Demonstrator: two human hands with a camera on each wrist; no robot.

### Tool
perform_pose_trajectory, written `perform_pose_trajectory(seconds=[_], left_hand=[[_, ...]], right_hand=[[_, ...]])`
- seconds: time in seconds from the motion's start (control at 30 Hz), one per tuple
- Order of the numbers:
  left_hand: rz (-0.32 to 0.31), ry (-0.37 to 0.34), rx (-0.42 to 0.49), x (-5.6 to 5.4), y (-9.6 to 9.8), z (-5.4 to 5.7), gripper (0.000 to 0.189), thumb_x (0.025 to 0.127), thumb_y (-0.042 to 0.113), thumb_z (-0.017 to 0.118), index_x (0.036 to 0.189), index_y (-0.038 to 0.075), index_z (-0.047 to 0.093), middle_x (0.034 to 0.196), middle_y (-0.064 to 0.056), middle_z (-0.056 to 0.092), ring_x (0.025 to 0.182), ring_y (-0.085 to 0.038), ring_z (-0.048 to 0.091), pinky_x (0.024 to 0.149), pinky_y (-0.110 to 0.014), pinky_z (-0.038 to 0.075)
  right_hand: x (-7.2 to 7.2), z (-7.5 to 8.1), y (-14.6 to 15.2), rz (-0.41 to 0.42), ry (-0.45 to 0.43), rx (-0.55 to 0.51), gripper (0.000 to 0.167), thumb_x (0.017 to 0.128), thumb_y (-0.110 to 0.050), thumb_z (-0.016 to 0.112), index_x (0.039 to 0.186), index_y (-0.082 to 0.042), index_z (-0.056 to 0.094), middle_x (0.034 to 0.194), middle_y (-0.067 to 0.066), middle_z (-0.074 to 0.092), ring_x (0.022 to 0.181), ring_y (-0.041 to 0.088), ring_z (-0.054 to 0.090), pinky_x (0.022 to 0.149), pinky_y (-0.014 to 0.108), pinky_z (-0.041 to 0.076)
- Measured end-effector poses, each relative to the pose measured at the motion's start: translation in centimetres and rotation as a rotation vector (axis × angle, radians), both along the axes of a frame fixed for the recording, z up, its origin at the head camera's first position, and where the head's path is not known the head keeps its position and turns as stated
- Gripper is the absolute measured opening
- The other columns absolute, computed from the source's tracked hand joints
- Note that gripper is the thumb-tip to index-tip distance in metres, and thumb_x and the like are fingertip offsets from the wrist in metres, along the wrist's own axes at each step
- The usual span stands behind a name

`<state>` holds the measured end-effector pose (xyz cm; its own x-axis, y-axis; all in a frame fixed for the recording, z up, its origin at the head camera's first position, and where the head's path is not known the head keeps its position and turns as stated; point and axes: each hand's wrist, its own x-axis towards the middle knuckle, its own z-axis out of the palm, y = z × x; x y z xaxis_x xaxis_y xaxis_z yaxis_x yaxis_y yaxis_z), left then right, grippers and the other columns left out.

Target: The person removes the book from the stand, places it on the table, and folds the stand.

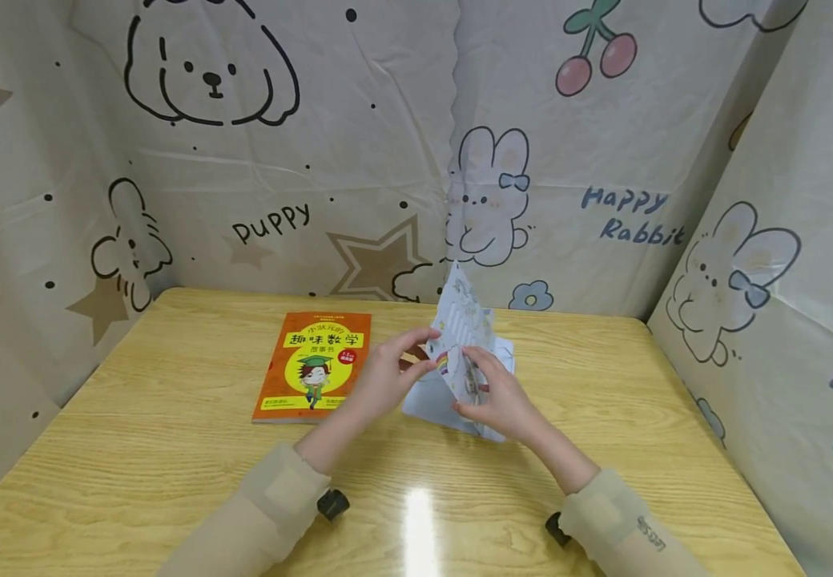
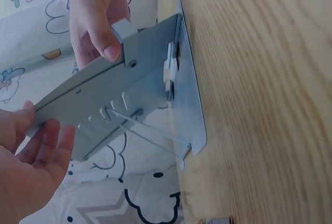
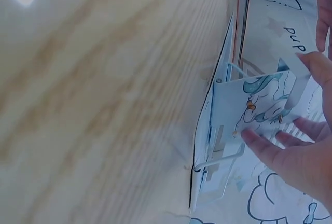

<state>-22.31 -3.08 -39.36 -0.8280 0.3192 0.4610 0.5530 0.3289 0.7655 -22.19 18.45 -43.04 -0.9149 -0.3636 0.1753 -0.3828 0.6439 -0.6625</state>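
Note:
A pale metal book stand (image 1: 463, 316) with printed cartoon pictures stands on the table, its panel tilted up from a flat base plate (image 1: 432, 405). My left hand (image 1: 384, 377) pinches the panel's edge between thumb and fingers. On the near side, my right hand (image 1: 505, 397) holds the panel at its small folded ledge (image 3: 298, 92). In the left wrist view, the panel's slotted back (image 2: 96, 105) shows, with a thin wire support (image 2: 150, 130) running between it and the base.
An orange book (image 1: 311, 369) with a cartoon child on its cover lies flat left of the stand. The wooden table (image 1: 171, 417) ends at a printed cloth (image 1: 380, 160) hanging behind it, with more cloth at both sides.

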Motion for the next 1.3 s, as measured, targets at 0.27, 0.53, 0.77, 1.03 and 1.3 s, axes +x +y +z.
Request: perform_pose_trajectory(seconds=[0.27,0.53,0.77,1.03,1.3], left_hand=[[0.04,0.023,0.015,0.7,0.3,-0.1,0.037,0.085,0.011,0.069,0.121,0.009,0.061,0.104,-0.003,0.066,0.087,-0.014,0.063,0.07,-0.02,0.055],[0.049,0.011,0.02,1.1,0.5,-0.1,0.037,0.085,0.014,0.069,0.121,0.01,0.061,0.101,-0.001,0.066,0.086,-0.012,0.062,0.07,-0.019,0.054],[0.062,0.016,0.037,1.3,0.7,-0.2,0.036,0.085,0.015,0.07,0.119,0.009,0.062,0.102,-0.002,0.066,0.086,-0.016,0.063,0.068,-0.02,0.055],[0.075,0.002,0.065,1.8,1.0,-0.1,0.036,0.084,0.014,0.07,0.118,0.008,0.062,0.106,-0.003,0.067,0.084,-0.015,0.063,0.066,-0.022,0.055],[0.094,-0.021,0.069,2.1,1.2,0.0,0.035,0.084,0.013,0.07,0.118,0.009,0.063,0.105,-0.001,0.067,0.082,-0.01,0.061,0.065,-0.02,0.054]], right_hand=[[-0.5,0.1,0.7,0.063,-0.006,0.006,0.084,0.076,-0.021,0.078,0.146,-0.01,0.032,0.151,0.011,0.029,0.131,0.031,0.039,0.09,0.039,0.052],[-0.9,0.1,1.2,0.115,-0.025,0.003,0.085,0.077,-0.021,0.078,0.147,-0.013,0.03,0.151,0.01,0.029,0.129,0.031,0.041,0.092,0.039,0.051],[-1.3,0.0,1.6,0.153,-0.046,-0.018,0.084,0.077,-0.02,0.077,0.147,-0.014,0.03,0.152,0.01,0.028,0.129,0.031,0.041,0.092,0.041,0.051],[-1.5,-0.1,1.9,0.197,-0.05,-0.04,0.083,0.078,-0.019,0.077,0.147,-0.017,0.031,0.152,0.009,0.027,0.129,0.031,0.041,0.092,0.044,0.05],[-1.7,-0.1,1.9,0.216,-0.055,-0.051,0.085,0.077,-0.012,0.077,0.148,-0.013,0.029,0.152,0.013,0.027,0.129,0.035,0.041,0.093,0.051,0.048]])
